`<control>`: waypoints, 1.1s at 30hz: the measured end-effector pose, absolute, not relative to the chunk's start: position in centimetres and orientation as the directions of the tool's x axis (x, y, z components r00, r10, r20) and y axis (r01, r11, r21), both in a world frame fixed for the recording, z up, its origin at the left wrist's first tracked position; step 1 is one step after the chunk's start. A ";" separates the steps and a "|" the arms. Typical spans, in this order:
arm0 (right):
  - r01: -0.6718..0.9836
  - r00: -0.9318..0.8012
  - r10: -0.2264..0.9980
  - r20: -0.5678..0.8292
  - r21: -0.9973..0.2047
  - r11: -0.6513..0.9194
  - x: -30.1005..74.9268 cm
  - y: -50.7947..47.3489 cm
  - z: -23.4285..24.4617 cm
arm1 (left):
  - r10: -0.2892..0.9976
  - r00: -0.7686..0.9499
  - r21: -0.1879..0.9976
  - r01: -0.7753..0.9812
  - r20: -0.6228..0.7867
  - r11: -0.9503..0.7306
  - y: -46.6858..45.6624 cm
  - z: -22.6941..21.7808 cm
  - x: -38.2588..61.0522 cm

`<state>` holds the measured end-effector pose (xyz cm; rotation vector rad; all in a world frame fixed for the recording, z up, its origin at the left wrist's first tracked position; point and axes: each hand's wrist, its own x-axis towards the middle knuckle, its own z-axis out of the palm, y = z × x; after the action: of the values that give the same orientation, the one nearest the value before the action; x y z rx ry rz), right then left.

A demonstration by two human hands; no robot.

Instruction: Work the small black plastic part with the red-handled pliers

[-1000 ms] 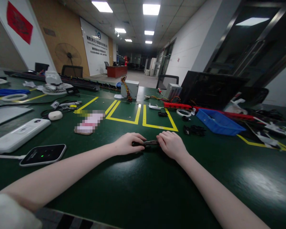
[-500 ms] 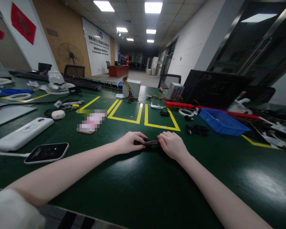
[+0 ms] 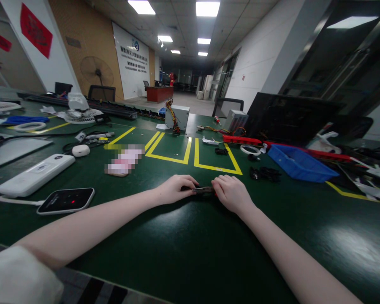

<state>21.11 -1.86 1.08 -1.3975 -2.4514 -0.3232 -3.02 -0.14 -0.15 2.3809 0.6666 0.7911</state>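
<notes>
Just above the green table, my two hands meet in the middle of the view. My right hand (image 3: pixel 232 192) is closed around what looks like a pair of pliers (image 3: pixel 205 190); the narrow metal end points left and a bit of red shows by the fingers. My left hand (image 3: pixel 176 188) pinches a small dark piece (image 3: pixel 186 188) against the tip of the pliers. Fingers cover most of this piece, so its exact kind cannot be made out.
A blurred-out phone (image 3: pixel 123 162), a white power bank (image 3: pixel 34 174) and a black-screened device (image 3: pixel 66 201) lie to the left. Yellow tape outlines (image 3: pixel 169 159) mark the table ahead. On the right are a blue tray (image 3: pixel 300 162) and black cables (image 3: pixel 266 173); a power supply (image 3: pixel 181 117) stands behind.
The whole view has shifted slightly. The dark piece in my left hand is more covered by the fingers than before. The light on the black-screened device went from green to red.
</notes>
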 end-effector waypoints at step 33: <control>0.857 -0.494 0.793 0.355 0.048 0.513 20.9 -2.2 1.2 | 0.538 0.766 0.597 0.259 0.352 -0.759 0.1 0.0 -3.5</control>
<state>20.92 -2.16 1.17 -1.3864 -2.4697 -0.3160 -3.48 0.06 0.04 2.4316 0.5967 0.7036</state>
